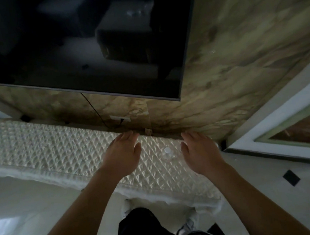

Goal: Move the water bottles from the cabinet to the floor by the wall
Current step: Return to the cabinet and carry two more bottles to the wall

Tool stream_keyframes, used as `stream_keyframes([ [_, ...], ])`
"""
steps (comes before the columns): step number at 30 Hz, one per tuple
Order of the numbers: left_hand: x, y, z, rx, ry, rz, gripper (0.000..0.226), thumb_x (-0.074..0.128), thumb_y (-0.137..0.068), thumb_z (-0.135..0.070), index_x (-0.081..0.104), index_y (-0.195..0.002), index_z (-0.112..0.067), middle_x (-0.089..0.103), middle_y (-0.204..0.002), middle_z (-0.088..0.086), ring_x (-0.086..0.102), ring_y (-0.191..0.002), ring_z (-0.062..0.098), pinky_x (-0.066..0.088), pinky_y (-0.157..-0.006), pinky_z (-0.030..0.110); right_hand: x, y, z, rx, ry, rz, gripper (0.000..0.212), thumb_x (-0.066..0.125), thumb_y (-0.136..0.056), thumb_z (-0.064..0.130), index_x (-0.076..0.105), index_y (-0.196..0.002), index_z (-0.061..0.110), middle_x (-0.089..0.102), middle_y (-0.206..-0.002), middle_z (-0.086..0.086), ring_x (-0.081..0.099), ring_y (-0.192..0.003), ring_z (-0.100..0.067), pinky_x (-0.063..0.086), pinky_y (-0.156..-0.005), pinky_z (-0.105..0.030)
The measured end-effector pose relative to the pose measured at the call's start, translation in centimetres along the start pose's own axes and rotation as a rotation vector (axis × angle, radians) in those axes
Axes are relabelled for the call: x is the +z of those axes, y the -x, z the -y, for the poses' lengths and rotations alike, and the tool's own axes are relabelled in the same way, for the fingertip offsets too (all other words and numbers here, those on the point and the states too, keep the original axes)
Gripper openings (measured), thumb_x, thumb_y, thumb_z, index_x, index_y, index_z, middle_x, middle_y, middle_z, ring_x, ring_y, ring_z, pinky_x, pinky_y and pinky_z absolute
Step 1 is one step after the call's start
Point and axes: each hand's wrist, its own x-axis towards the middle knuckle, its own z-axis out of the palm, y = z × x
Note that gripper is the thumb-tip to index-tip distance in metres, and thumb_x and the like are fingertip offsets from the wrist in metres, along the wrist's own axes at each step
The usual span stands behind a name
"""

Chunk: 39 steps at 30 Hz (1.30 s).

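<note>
One clear water bottle (pixel 167 152) with a white cap stands upright on the cabinet (pixel 42 149), whose top is covered by a white quilted cloth. My left hand (pixel 123 154) hovers over the cloth left of the bottle, fingers straight and empty. My right hand (pixel 199 152) hovers just right of the bottle, fingers relaxed, not touching it. The bottle's body is faint against the cloth.
A large dark television (pixel 83 45) hangs on the marbled wall (pixel 238 56) above the cabinet, with a cable and a wall socket (pixel 120 118) below it. White floor (pixel 265 183) with dark diamond tiles lies to the right, beside a white door frame (pixel 272 123).
</note>
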Motion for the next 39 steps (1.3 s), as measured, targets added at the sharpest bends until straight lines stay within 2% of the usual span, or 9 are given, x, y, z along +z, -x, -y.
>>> stream_keyframes([
  [6, 1.3, 0.7, -4.0, 0.009, 0.025, -0.024, 0.042, 0.04, -0.098, -0.03, 0.047, -0.138, -0.018, 0.054, -0.139, 0.003, 0.048, -0.129, 0.022, 0.041, -0.107, 0.042, -0.5, 1.6, -4.4, -0.003, 0.013, 0.023, 0.039, 0.035, -0.099, 0.033, 0.052, -0.128, 0.014, 0.058, -0.124, -0.006, 0.052, -0.112, -0.024, 0.041, -0.094, -0.037],
  [10, 2.4, 0.6, -5.1, 0.002, 0.026, 0.006, 0.044, 0.038, -0.099, -0.032, 0.047, -0.139, -0.016, 0.052, -0.142, 0.005, 0.045, -0.132, 0.021, 0.039, -0.109, 0.041, -0.4, 2.1, -6.3, 0.015, 0.02, 0.036, 0.04, 0.036, -0.098, 0.032, 0.051, -0.13, 0.013, 0.057, -0.129, -0.006, 0.051, -0.117, -0.025, 0.04, -0.097, -0.038],
  [16, 4.0, -0.3, -6.4, 0.009, 0.011, 0.021, 0.045, 0.039, -0.099, -0.033, 0.045, -0.14, -0.016, 0.05, -0.144, 0.004, 0.043, -0.133, 0.021, 0.037, -0.109, 0.039, 0.5, 2.4, -8.3, 0.048, 0.015, 0.038, 0.036, 0.037, -0.095, 0.031, 0.055, -0.12, 0.013, 0.062, -0.115, -0.007, 0.056, -0.105, -0.026, 0.047, -0.087, -0.04],
  [24, 5.3, -2.0, -7.0, 0.045, 0.027, 0.064, 0.045, 0.039, -0.099, -0.034, 0.044, -0.141, -0.017, 0.047, -0.145, 0.004, 0.041, -0.135, 0.021, 0.037, -0.11, 0.04, 1.9, 2.3, -9.3, 0.091, -0.006, 0.056, 0.042, 0.033, -0.096, 0.033, 0.053, -0.128, 0.014, 0.062, -0.119, -0.006, 0.057, -0.107, -0.025, 0.048, -0.087, -0.039],
  [27, 5.7, -2.2, -6.7, 0.052, 0.027, 0.075, 0.044, 0.04, -0.099, -0.033, 0.046, -0.139, -0.017, 0.049, -0.143, 0.004, 0.043, -0.133, 0.021, 0.037, -0.109, 0.04, 2.7, 2.3, -9.4, 0.106, -0.02, 0.065, 0.039, 0.037, -0.097, 0.031, 0.053, -0.127, 0.013, 0.062, -0.12, -0.007, 0.058, -0.106, -0.024, 0.047, -0.087, -0.037],
  [32, 7.7, -1.8, -5.5, 0.054, 0.041, 0.108, 0.042, 0.04, -0.098, -0.03, 0.049, -0.137, -0.016, 0.053, -0.14, 0.004, 0.047, -0.13, 0.021, 0.039, -0.106, 0.038, 4.7, 2.5, -10.0, 0.155, -0.063, 0.097, 0.042, 0.037, -0.099, 0.03, 0.049, -0.135, 0.012, 0.057, -0.133, -0.007, 0.053, -0.119, -0.024, 0.043, -0.098, -0.038],
  [39, 12.3, -3.1, -4.8, 0.042, 0.054, 0.2, 0.045, 0.039, -0.099, -0.034, 0.044, -0.14, -0.018, 0.051, -0.142, 0.002, 0.046, -0.13, 0.019, 0.04, -0.106, 0.038, 9.2, 3.0, -11.5, 0.197, -0.103, 0.148, 0.046, 0.033, -0.099, 0.035, 0.043, -0.139, 0.015, 0.053, -0.137, -0.003, 0.051, -0.123, -0.019, 0.044, -0.102, -0.037],
])
